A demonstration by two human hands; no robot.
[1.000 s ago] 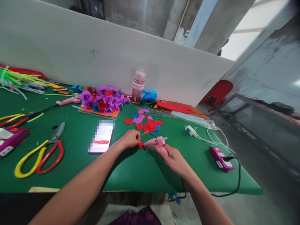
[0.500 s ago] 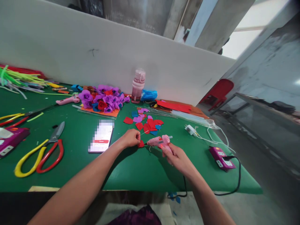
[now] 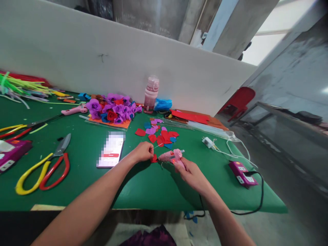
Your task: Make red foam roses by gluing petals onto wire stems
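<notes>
My left hand (image 3: 144,151) is closed in a pinch at a small red petal (image 3: 154,159), which sticks out below the fingertips. A thin pale wire or stem also juts from these fingers to the right. My right hand (image 3: 188,172) grips a pink glue gun (image 3: 169,156) by its handle, its nozzle pointing left at the petal's edge. Whether the nozzle touches the petal, I cannot tell. Loose red petals (image 3: 166,136), with purple and blue ones among them, lie just beyond both hands.
Left of my arm lie a phone (image 3: 112,150) and large scissors (image 3: 55,160). Finished purple and red flowers (image 3: 119,108) sit farther back beside a pink bottle (image 3: 151,95). At right are a white charger plug (image 3: 208,142) and a purple power socket box (image 3: 242,173) with a black cord.
My right hand has shifted the glue gun slightly left, bringing its nozzle to the red petal's edge. My left hand stays almost where it was.
</notes>
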